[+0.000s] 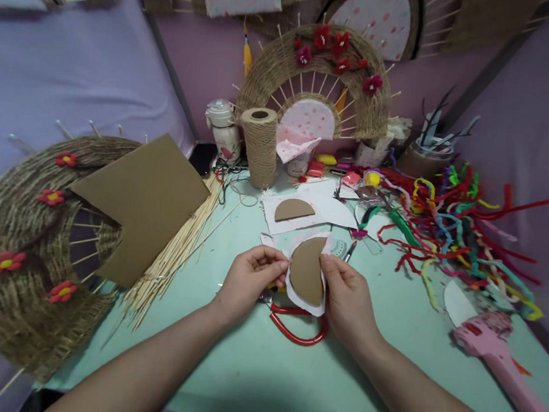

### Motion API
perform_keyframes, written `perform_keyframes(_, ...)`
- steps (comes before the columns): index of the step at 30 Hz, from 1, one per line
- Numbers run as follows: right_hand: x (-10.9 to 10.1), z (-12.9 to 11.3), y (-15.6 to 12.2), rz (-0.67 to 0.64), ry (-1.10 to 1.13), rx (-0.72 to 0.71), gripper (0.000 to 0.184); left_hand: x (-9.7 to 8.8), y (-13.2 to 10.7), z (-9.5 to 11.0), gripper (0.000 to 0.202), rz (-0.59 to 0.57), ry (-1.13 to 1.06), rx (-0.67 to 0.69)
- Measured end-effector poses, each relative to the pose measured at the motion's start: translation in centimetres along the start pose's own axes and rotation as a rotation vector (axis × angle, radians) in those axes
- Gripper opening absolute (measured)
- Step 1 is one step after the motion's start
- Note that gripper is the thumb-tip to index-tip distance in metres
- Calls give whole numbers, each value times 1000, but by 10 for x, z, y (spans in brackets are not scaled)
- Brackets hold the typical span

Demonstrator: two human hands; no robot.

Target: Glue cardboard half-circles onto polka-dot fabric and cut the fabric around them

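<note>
Between my two hands, above the table, is a half-round cardboard piece lying against white spotted fabric that shows as a border around it. My left hand pinches the fabric at the left edge. The fingers of my right hand close on the upper right edge, by the straight side. Below them lie scissors with red handles, their blades partly hidden by my left hand. Just beyond, a second half-round cardboard piece rests on another piece of spotted fabric.
Left stand a woven twine fan, cut cardboard and thin sticks. Behind are a twine spool, a white bottle and a flowered fan. Right are tangled pipe cleaners and a pink glue gun.
</note>
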State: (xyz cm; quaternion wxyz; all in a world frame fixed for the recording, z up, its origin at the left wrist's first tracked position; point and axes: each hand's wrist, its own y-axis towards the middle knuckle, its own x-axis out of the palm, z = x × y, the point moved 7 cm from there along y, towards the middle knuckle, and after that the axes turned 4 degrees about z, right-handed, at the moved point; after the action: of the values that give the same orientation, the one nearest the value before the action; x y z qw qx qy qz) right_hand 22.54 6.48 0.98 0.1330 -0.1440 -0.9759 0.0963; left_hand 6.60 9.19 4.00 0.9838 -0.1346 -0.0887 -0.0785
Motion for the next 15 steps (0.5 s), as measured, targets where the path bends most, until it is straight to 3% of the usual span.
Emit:
perform_keyframes(5, 5, -1, -2, -33, 85, 38, 35, 2, 2, -9, 31, -50, -133, -137)
perform_keyframes(9, 5, -4, -3, -28, 31, 18, 36, 5, 0, -16, 35, -86, -192, -219)
perform_keyframes(15, 2, -8, -6, 4, -90, -25, 42, 6, -1, -14, 35, -52, -90, -201)
